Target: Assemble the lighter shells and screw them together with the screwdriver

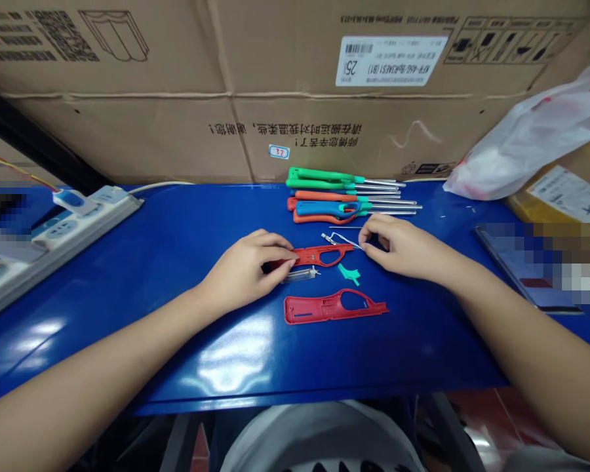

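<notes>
The fingers and thumb of my left hand (250,263) are closed on the near-left end of an orange-red lighter shell half (334,254), its hollow side up. Thumb and forefinger of my right hand (398,248) pinch together at the end of a thin white wire (347,238), which runs to a small igniter part. Just below the left fingertips lies a clear fuel tank (301,274), partly hidden by the thumb. A teal trigger (349,274) rests between the hands. Nearer me is a red shell half (332,307), lying open side up. A thin metal rod (345,227) lies behind the wire.
Several assembled lighters (329,210) in green, orange and blue lie behind my hands, nozzles pointing right. A cardboard box (177,131) walls off the back. A power strip (59,229) stands left; a phone (526,269) and plastic bag (535,137) are right.
</notes>
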The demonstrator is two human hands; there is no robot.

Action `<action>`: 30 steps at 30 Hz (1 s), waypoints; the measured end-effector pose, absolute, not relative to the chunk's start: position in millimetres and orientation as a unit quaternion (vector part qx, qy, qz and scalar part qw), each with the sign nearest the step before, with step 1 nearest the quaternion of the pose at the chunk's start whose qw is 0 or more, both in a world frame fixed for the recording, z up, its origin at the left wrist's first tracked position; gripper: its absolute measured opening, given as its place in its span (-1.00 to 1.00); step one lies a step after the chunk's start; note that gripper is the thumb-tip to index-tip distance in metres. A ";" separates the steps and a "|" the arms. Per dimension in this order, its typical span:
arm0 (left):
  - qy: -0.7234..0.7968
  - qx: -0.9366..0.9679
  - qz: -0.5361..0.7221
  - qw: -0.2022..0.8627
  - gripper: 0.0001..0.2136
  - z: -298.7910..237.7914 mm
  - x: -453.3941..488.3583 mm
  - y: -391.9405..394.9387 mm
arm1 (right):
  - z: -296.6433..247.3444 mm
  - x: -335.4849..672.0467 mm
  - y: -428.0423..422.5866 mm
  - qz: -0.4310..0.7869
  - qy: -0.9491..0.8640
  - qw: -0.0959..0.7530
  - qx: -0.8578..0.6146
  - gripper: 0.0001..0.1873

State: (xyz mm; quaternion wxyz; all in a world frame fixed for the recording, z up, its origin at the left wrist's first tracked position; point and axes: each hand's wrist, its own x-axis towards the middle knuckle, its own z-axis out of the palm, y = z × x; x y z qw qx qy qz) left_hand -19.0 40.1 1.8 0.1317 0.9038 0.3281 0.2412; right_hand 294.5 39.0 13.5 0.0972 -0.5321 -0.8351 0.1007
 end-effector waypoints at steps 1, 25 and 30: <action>0.333 0.900 0.242 0.141 -0.79 0.0 -19.6 41.5 | 13.4 294.9 39.4 0.110 -0.832 0.104 -0.533 -0.90; 0.302 0.894 0.316 0.097 -0.81 8.0 -13.3 36.7 | 36.6 282.4 19.5 0.136 -0.874 0.063 -0.462 -0.87; 0.196 0.961 0.170 0.096 -0.71 19.5 -7.1 12.0 | 49.7 262.8 5.5 0.098 -0.878 0.048 -0.466 -0.83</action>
